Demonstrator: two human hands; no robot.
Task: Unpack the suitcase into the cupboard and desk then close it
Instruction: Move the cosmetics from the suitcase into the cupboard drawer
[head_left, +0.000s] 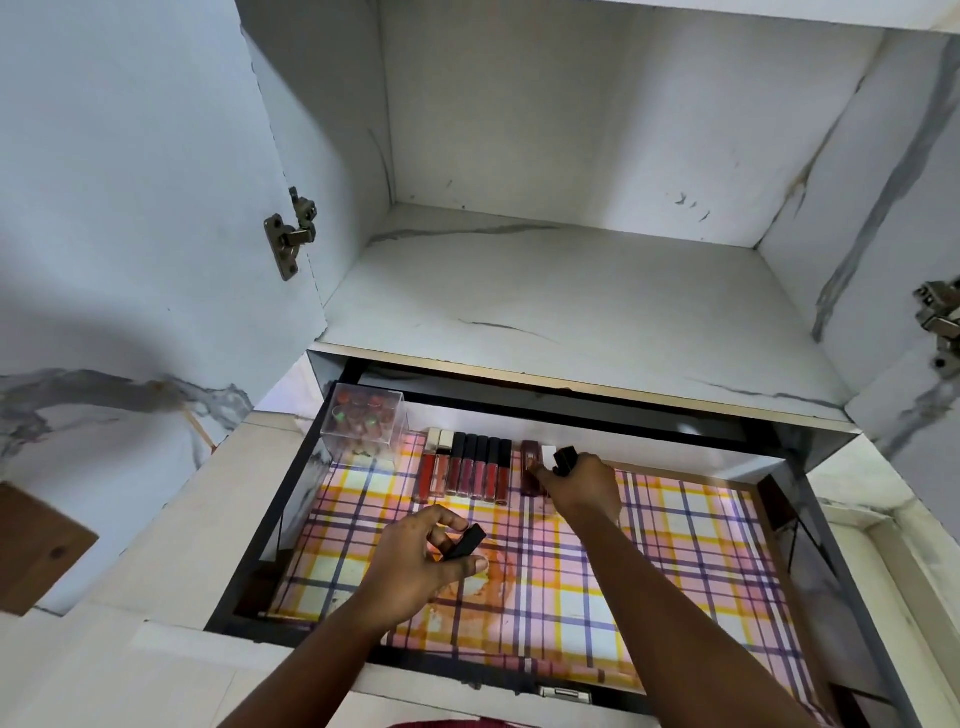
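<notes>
Here, in the head view, everything is placed against the pulled-out drawer (270, 525) of the cupboard (545, 291), whose floor is lined with plaid paper (649, 561) in pink, yellow and purple.

At the drawer's far left corner stands a clear box (363, 422) holding small red items too blurred to name. Just right of it, along the drawer's back edge, a row of lip gloss tubes (465, 467) lies side by side, touching one another, caps pointing to the back.

The right hand (582, 480) reaches to the drawer's back edge, right of that row. Its fingers are curled round a small black tube (565, 457), while its forefinger touches a dark red tube (530, 467) lying on the paper there. A white-capped piece (549, 451) shows between the two; what it belongs to I cannot tell.

The left hand (421, 561) hovers over the drawer's middle, nearer the front, pinching a black lipstick (465, 543) between thumb and fingers, tilted.

Above the drawer, the cupboard's marbled shelf (571, 312) is open, its doors swung aside on metal hinges (291, 231). The suitcase is out of view.
</notes>
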